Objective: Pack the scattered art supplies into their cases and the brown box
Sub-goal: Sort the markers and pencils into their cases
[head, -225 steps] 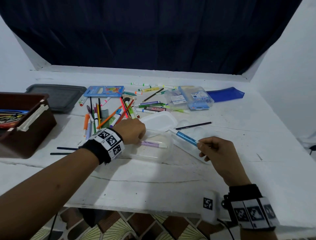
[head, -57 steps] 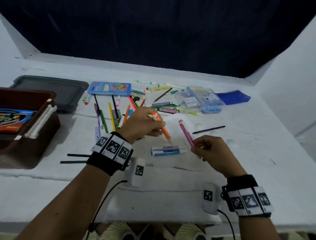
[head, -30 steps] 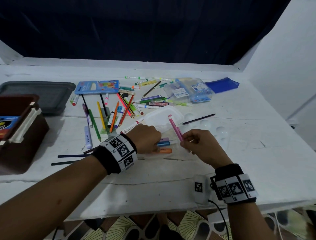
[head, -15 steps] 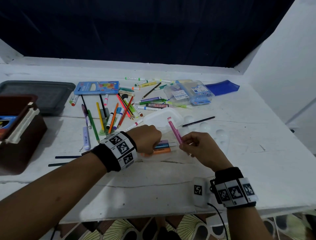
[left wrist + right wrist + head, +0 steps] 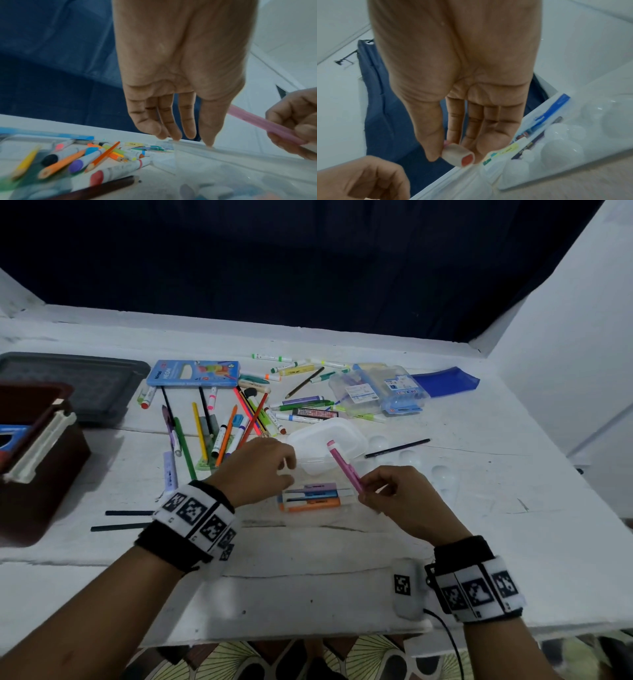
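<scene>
Three pastel highlighters (image 5: pixel 313 496), purple, blue and orange, already lie side by side in the shallow clear plastic case (image 5: pixel 310 465) at the front of the white table (image 5: pixel 513 474), its clear lid (image 5: pixel 323 438) hinged open behind. Much is left, by the look of it: a spread of loose coloured pencils and markers (image 5: pixel 219 426) beyond the case, two dark pencils (image 5: pixel 120 520) at the near left, one black pencil (image 5: pixel 397 447) to the right. The brown box (image 5: pixel 34 467) sits at the left edge, partly filled.

The right hand (image 5: pixel 404 501) pinches a pink highlighter (image 5: pixel 344 465) by its lower end between thumb and fingers, tilted up over the case. The left hand (image 5: pixel 257 470) hovers at the case's far-left rim, fingers relaxed and pointing down, fingertips (image 5: pixel 176 135) apparently just touching the rim, holding nothing.
</scene>
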